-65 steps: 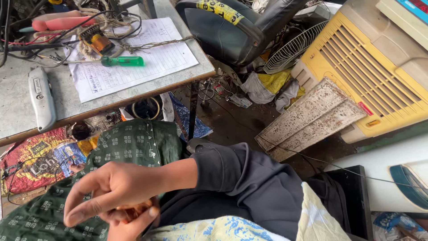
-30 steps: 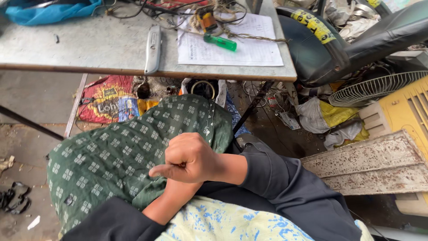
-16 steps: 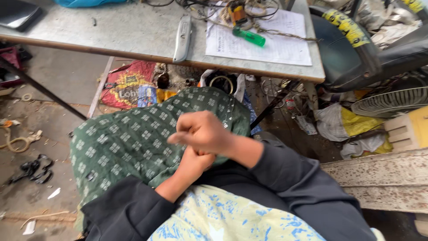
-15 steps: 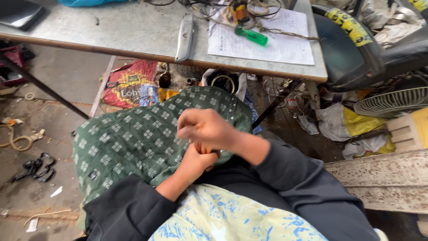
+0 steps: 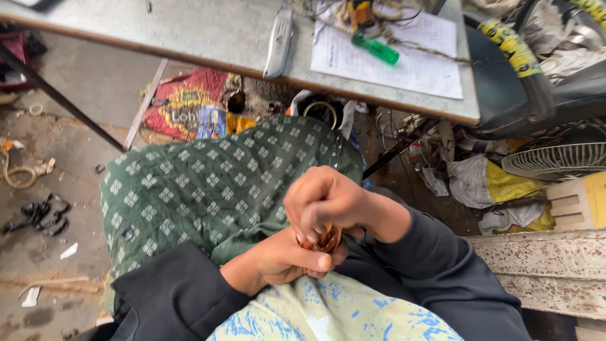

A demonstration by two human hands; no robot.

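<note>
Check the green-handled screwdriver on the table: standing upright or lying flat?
Lying flat. The green-handled screwdriver rests on its side across the white paper sheet on the table.

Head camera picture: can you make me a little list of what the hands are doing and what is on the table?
Left hand: cups a copper wire coil from below
Right hand: closed over the coil's top
Lap: green patterned cloth
Table: utility knife, green-handled screwdriver, paper sheet
Floor: fan grille
</note>
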